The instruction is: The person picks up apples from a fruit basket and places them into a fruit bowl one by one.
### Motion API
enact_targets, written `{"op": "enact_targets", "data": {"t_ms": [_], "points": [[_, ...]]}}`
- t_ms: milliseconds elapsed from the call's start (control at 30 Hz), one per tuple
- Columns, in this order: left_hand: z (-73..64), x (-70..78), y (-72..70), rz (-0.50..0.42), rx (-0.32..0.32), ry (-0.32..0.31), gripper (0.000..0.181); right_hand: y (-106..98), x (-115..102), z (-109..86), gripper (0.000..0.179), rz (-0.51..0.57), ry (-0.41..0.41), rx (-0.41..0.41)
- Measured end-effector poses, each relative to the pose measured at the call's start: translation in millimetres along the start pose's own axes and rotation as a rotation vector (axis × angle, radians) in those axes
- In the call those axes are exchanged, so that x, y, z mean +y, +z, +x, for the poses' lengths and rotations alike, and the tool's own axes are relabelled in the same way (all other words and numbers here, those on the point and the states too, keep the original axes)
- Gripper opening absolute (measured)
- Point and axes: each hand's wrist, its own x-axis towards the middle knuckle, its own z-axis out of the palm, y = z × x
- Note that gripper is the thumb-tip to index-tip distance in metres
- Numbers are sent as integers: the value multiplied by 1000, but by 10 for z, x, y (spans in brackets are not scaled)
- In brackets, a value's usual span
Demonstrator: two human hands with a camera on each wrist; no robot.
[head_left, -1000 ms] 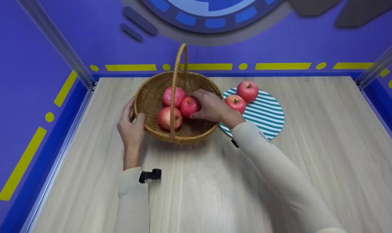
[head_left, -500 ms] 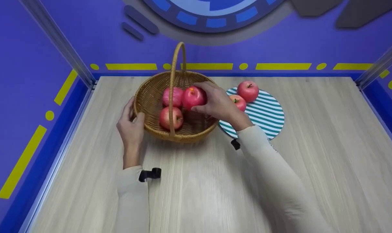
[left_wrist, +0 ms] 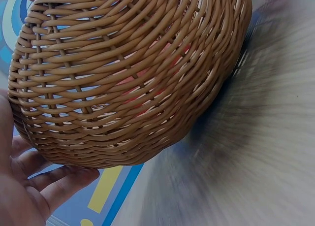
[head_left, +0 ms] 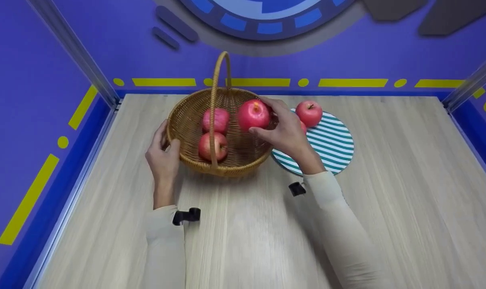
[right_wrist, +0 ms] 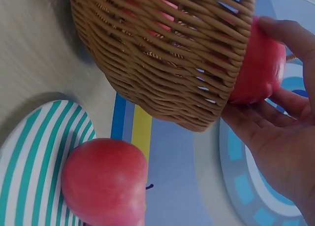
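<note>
Blue-purple walls (head_left: 327, 64) bound my workspace at the back and both sides. Between them lies the pale wood table (head_left: 243, 241); its widest stretch of wood on my screen runs along the near half, and another reaches from the mat to the right wall. The wicker basket (head_left: 229, 172) stands upright near the table's back edge, left of the middle, its tall handle arching across the opening. Two pale sleeves come in from the near edge, well apart. The round striped mat (head_left: 331, 144) lies just beside the basket on the right.

My right hand (head_left: 287, 128) has thumb and fingers around a red fruit (head_left: 252, 118), up at the basket's right rim; in the right wrist view wicker hides part of that fruit, and I cannot tell whether they touch. My left hand (head_left: 162, 156) holds the basket's left rim, thumb and fingers spread apart along it. Inside, left of the held fruit, sit a pink fruit (head_left: 222, 120) and, nearer me, a stemmed apple (head_left: 207, 148). On the mat, one apple shows whole and another peeks out behind my right hand.
</note>
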Motion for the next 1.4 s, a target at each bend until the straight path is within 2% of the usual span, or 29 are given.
{"op": "enact_targets", "data": {"t_ms": [300,533,767,1100,1400], "points": [[-2,2,26,19,-13,4,54,-115,79,-189,80,99,-9,96],[12,2,76,15,0,-3,54,-187,124,-344,80,147,5,166],[20,0,106,1,-20,-28,55,-253,130,-431,81,141,21,205],[-14,-12,-27,18,-7,-26,54,-331,149,-465,82,122,28,215],[-4,-13,-12,12,9,8,53,-532,262,-482,80,41,42,245]]}}
